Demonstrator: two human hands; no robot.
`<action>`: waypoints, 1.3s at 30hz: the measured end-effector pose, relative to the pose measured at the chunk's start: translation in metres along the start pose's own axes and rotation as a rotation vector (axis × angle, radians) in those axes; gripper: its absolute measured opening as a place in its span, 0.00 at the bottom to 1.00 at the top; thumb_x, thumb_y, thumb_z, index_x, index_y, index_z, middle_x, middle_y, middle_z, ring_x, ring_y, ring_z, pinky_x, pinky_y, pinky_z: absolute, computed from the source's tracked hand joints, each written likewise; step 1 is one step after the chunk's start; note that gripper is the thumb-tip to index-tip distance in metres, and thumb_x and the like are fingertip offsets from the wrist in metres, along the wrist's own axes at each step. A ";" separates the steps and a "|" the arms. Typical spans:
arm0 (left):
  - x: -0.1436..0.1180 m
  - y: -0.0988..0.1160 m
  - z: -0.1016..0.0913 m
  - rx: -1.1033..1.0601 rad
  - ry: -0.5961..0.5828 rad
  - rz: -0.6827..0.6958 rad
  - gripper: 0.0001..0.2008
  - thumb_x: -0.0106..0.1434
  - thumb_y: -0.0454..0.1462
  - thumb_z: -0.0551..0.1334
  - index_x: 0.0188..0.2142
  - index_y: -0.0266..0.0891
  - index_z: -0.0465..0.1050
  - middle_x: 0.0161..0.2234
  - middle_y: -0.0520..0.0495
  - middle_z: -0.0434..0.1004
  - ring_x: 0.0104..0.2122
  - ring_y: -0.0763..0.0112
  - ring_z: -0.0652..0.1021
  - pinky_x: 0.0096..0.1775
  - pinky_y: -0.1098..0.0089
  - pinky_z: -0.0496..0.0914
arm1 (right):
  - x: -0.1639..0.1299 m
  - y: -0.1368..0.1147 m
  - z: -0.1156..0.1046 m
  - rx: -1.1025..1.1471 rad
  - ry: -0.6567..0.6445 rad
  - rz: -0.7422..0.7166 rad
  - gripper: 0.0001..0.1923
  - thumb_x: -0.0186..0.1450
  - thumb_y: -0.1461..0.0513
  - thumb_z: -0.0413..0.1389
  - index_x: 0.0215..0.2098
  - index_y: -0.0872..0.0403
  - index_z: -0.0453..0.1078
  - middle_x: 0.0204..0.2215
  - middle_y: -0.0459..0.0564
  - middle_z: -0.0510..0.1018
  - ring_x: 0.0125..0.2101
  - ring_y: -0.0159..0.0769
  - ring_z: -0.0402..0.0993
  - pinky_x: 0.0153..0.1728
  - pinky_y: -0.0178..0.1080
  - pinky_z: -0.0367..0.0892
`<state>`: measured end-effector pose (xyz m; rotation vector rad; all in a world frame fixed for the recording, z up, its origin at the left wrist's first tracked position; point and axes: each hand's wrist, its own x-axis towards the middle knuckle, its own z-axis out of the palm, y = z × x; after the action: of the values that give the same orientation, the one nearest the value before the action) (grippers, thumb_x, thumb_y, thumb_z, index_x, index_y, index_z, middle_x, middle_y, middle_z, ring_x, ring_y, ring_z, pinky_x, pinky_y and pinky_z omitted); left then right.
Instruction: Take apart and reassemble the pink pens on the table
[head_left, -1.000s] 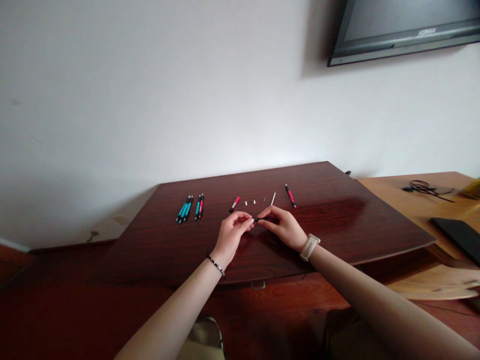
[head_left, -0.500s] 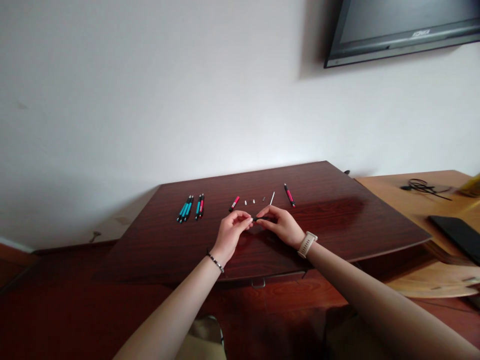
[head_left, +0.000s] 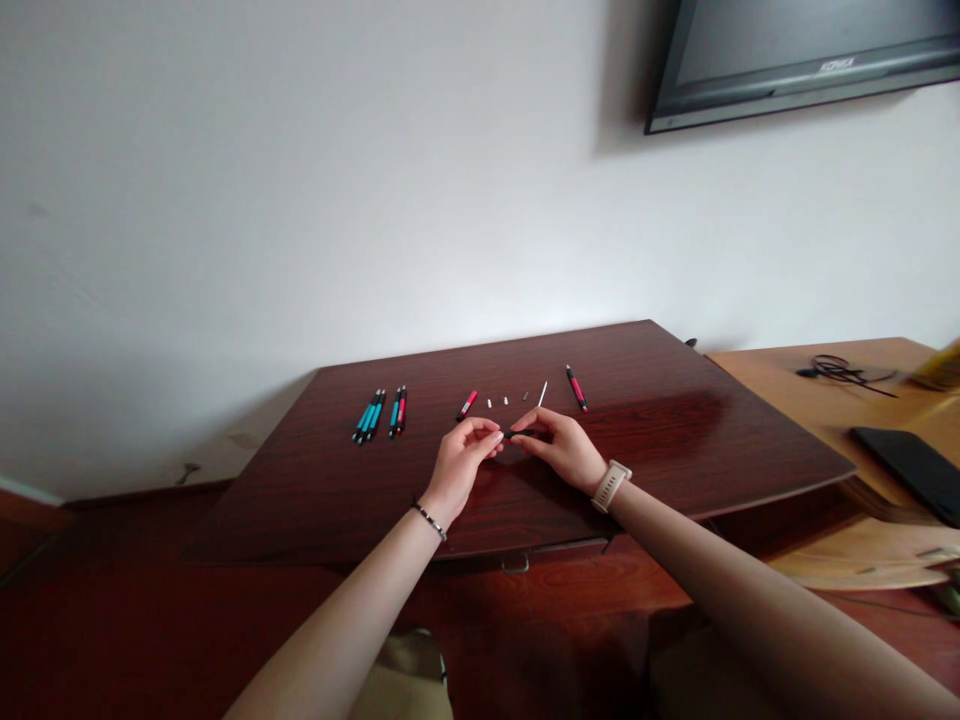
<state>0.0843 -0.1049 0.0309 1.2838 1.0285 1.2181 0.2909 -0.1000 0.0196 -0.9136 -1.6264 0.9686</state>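
Observation:
Between the fingertips of my left hand [head_left: 466,458] and my right hand [head_left: 564,447] is a small black pen part [head_left: 517,434], pinched from both sides. The fingers cover most of it. Just beyond my hands lie a red pen barrel [head_left: 466,405], two tiny white pieces, one a small white piece [head_left: 505,401], a small dark piece that looks like a spring [head_left: 525,396], and a thin white refill [head_left: 542,393] near my right fingers. Farther right rests a whole red and black pen [head_left: 576,388].
Several blue and black pens [head_left: 369,416] lie at the left of the dark wooden table [head_left: 315,500], beside a red pen [head_left: 402,410]. A lighter desk [head_left: 795,395] on the right holds a black cable [head_left: 844,370] and a flat black device [head_left: 907,465]. A television [head_left: 810,70] hangs above.
The view has shifted slightly. Both hands stay together on the black pen part, with only small finger movement. The pieces on the table have not moved.

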 end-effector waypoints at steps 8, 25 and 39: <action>0.000 -0.001 0.001 -0.004 0.016 -0.006 0.16 0.60 0.47 0.75 0.40 0.39 0.80 0.38 0.45 0.82 0.37 0.66 0.82 0.42 0.66 0.74 | 0.001 0.003 0.001 0.065 -0.004 0.021 0.15 0.66 0.50 0.68 0.42 0.50 0.77 0.42 0.52 0.85 0.41 0.43 0.83 0.44 0.43 0.77; 0.005 0.001 0.003 0.040 -0.045 -0.140 0.28 0.64 0.60 0.67 0.26 0.38 0.71 0.22 0.53 0.63 0.19 0.80 0.61 0.21 0.73 0.48 | 0.002 0.006 0.000 0.151 0.017 0.028 0.15 0.66 0.51 0.69 0.43 0.51 0.76 0.43 0.52 0.85 0.43 0.42 0.83 0.44 0.42 0.77; 0.004 0.006 0.004 0.103 -0.120 -0.112 0.24 0.66 0.56 0.66 0.29 0.38 0.69 0.24 0.54 0.62 0.21 0.80 0.61 0.23 0.74 0.50 | 0.003 0.009 -0.001 0.068 0.012 0.008 0.15 0.66 0.51 0.69 0.43 0.51 0.77 0.43 0.52 0.85 0.42 0.43 0.83 0.47 0.44 0.77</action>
<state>0.0881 -0.1022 0.0371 1.3439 1.0721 1.0027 0.2925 -0.0932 0.0130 -0.8791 -1.5709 1.0160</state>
